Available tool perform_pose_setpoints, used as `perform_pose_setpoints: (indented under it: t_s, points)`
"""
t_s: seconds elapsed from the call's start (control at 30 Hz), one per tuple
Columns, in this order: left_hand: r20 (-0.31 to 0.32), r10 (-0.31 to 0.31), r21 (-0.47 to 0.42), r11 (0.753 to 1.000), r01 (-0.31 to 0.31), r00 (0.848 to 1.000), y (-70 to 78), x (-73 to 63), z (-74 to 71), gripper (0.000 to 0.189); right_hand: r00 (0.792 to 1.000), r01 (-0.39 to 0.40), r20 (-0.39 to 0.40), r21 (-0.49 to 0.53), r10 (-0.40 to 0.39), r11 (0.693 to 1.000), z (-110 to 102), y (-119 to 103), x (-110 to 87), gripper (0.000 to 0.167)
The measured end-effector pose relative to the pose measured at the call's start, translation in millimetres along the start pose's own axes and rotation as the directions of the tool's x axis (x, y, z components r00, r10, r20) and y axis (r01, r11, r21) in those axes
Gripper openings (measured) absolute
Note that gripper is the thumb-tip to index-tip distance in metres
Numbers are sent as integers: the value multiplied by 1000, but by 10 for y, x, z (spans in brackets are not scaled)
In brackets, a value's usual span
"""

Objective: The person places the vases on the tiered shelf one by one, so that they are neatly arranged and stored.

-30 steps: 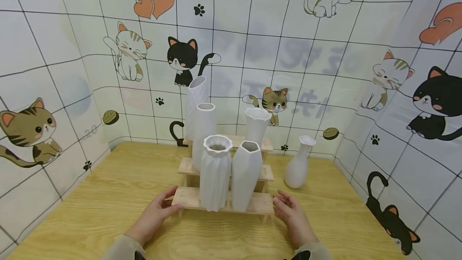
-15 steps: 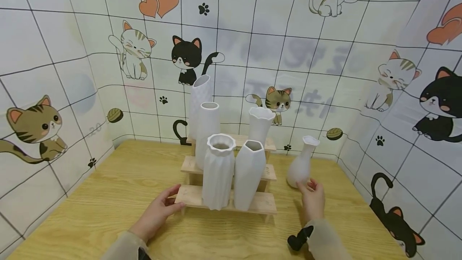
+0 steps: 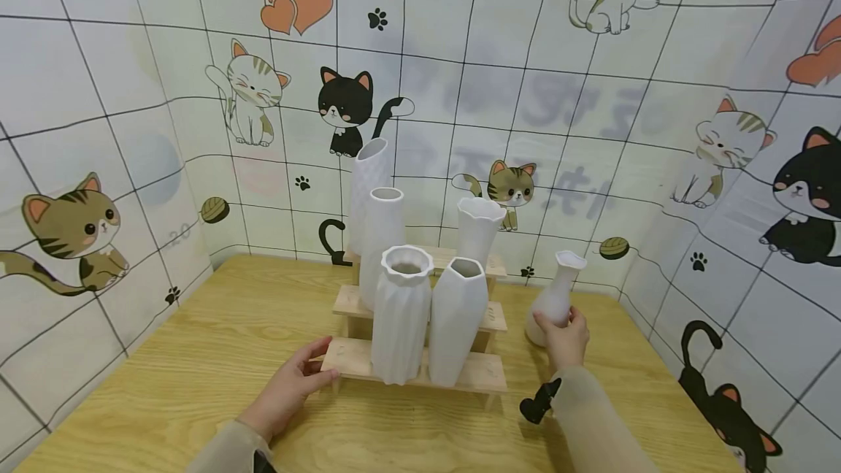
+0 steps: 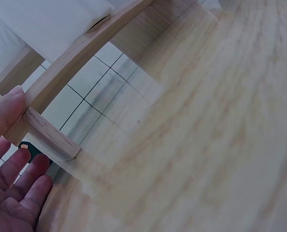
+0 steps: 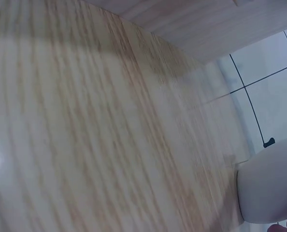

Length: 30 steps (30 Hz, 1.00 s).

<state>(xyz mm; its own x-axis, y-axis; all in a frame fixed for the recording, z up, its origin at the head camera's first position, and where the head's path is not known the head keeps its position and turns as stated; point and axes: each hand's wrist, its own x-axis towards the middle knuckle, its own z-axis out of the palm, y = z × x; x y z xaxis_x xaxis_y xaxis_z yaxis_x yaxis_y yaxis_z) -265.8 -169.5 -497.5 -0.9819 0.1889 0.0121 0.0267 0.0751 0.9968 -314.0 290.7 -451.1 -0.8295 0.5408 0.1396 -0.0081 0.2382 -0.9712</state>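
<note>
On the right of the table, my right hand [image 3: 566, 338] grips a white narrow-necked vase [image 3: 555, 298] round its lower body, thumb on the near side. The vase stands upright; its round base [image 5: 269, 186] shows at the right of the right wrist view, with fingertips at the corner. My left hand [image 3: 289, 385] holds the left end of the lowest step of a three-step wooden stand [image 3: 348, 358], thumb at the front corner; its other fingers [image 4: 30, 174] hang below the board. A fluted vase [image 3: 399, 320] and a faceted vase [image 3: 458, 323] stand on that step.
Behind them on the stand are a smooth cylinder vase [image 3: 386, 239], a tall slant-cut vase [image 3: 368, 174] and a ruffled-rim vase [image 3: 478, 228]. The stand rests on a wood-grain table [image 3: 263, 305]. Cat-printed wall sheets [image 3: 427, 79] enclose the back and sides.
My right hand has left the stand's right end, moved right and taken hold of the narrow-necked vase. My left hand has stayed at the stand's left end.
</note>
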Motion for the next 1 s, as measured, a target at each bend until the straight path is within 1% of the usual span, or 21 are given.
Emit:
perform_pose_setpoints:
  t_s: [0.17, 0.37, 0.47, 0.67, 0.77, 1.0]
  points:
    - [-3, 12, 11, 1000, -12, 1000, -7, 4, -2, 72, 1000, -20, -13, 47, 20, 999, 31, 12, 52, 90]
    - [9, 3, -21, 1000, -3, 1000, -16, 12, -2, 73, 999, -15, -34, 28, 16, 1000, 61, 14, 87, 87]
    - [11, 3, -26, 1000, -3, 1000, -18, 14, -7, 74, 999, -35, -30, 38, 36, 999, 88, 18, 105, 88]
    - [8, -3, -24, 1000, 3, 1000, -14, 5, -11, 74, 996, -71, -42, 104, 76, 992, 143, 82, 151, 93]
    - [5, -7, -23, 1000, 7, 1000, -4, 6, -12, 74, 995, -85, -43, 103, 89, 991, 140, 93, 160, 95]
    - [-7, -9, -4, 1000, 9, 1000, -17, 12, -17, 74, 993, -110, -37, 74, 113, 991, 120, 36, 94, 96]
